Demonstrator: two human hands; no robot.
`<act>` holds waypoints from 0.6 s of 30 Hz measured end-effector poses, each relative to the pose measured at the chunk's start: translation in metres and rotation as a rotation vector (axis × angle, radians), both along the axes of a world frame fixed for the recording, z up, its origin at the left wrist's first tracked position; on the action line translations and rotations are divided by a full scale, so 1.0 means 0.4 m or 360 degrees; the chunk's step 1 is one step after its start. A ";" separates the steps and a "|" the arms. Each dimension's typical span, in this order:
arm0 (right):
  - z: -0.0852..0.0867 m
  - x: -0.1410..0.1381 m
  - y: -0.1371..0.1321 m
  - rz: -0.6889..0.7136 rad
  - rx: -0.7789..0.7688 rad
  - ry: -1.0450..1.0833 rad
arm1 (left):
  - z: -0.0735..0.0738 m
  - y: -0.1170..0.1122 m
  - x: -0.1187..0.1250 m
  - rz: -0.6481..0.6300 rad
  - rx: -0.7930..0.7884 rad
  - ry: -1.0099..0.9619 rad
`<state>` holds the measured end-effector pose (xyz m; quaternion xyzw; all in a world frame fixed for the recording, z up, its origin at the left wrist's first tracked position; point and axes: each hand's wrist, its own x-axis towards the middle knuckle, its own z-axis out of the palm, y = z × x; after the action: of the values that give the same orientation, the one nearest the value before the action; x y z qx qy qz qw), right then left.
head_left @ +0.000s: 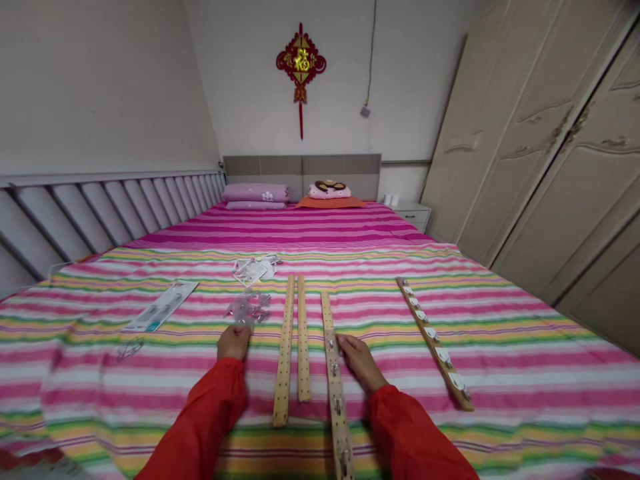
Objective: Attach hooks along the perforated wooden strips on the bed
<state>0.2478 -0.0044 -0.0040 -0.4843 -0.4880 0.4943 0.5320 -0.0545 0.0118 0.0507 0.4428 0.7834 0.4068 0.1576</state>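
Note:
My left hand point(233, 342) rests on the striped bedsheet point(450, 280) with its fingers curled at the near edge of a clear plastic bag of small metal parts point(249, 308); what the fingers hold is hidden. My right hand point(356, 360) lies beside a long wooden strip with metal hooks point(335, 385), fingertips pinched at one hook on it. Two bare perforated wooden strips point(294, 347) lie side by side between my hands. Both sleeves are red.
Another wooden strip with white hooks point(434, 340) lies to the right. A packaging card point(161, 306) and opened clear wrappers point(256, 268) lie to the left and ahead. Pillows point(256, 193) are at the headboard; a wardrobe point(550, 167) stands on the right.

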 end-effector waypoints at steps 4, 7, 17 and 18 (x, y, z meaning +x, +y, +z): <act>-0.003 0.001 0.001 -0.0020 -0.0017 0.0037 | -0.006 -0.018 -0.017 0.0026 0.0098 -0.0385; -0.008 0.001 0.002 -0.0020 -0.0033 0.0085 | -0.015 -0.050 -0.025 -0.0008 0.0187 -0.0969; 0.017 0.009 -0.015 -0.0081 -0.0198 0.0418 | 0.051 -0.182 0.073 -0.0537 0.0677 -0.0797; 0.025 0.011 -0.020 -0.0100 -0.0193 0.0430 | 0.061 -0.196 0.089 -0.0637 0.0846 -0.0495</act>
<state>0.2521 -0.0125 0.0058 -0.4596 -0.3658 0.5666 0.5778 -0.0191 -0.0668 0.0753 0.5456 0.5147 0.6198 0.2307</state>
